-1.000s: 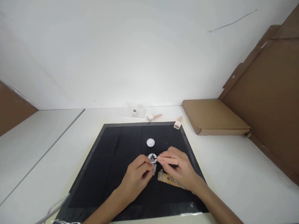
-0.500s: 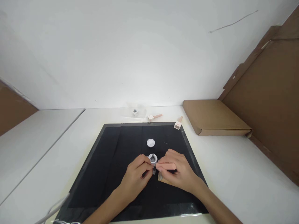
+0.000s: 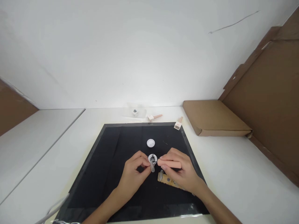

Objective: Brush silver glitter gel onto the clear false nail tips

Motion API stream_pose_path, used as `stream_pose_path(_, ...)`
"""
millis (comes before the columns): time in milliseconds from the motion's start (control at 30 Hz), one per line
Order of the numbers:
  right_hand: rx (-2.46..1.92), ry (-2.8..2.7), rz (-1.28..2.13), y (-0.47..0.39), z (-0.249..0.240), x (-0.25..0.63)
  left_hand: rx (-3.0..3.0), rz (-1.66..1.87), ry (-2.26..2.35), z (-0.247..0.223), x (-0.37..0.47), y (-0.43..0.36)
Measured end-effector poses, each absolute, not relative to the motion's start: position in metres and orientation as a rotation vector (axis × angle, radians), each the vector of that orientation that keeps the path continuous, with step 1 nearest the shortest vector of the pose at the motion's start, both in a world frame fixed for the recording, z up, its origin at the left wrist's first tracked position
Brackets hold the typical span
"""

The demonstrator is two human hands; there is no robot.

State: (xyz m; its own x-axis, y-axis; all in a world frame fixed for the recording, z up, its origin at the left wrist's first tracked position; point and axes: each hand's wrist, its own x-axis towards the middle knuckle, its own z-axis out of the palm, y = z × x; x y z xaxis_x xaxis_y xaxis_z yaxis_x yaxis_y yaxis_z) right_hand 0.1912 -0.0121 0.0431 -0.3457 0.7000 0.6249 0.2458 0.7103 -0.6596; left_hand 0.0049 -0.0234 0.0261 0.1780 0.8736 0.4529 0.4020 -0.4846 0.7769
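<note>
My left hand (image 3: 135,168) pinches a small, glossy grey false nail (image 3: 152,167) between thumb and fingertips, just in front of a round white jar (image 3: 149,156). Dark grey stuff clings to the jar's inside. My right hand (image 3: 178,166) is closed around the thick pink handle of a small brush (image 3: 171,164). The brush's thin dark end points left, close to the false nail; whether they touch I cannot tell. Partly under my right hand lies a yellowish strip (image 3: 167,179) with a grey nail-shaped piece at its left end.
A white round lid (image 3: 150,143) lies beyond the jar on the black mat (image 3: 126,140). Two white pieces with pink handles (image 3: 154,117) (image 3: 178,123) lie at the mat's back edge. Behind are a clear tray (image 3: 142,114) and, to the right, a flat cardboard box (image 3: 215,118).
My right hand has shifted slightly right with the brush, uncovering more of the yellowish strip. My left hand has drawn slightly left, and the false nail shows more fully before the jar.
</note>
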Motion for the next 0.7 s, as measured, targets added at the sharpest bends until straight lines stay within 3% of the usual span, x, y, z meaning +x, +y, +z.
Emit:
stream_pose_path(300,-0.697,-2.027,0.781,-0.0135,0.0468,0.193,1.485,1.244,1.1,0.0303,0.005,-0.0186)
stream_pose_path(700,-0.622,-1.975,0.793,-0.0125,0.0492,0.1946,1.369,1.265,1.064,0.0285,0.003,-0.0176)
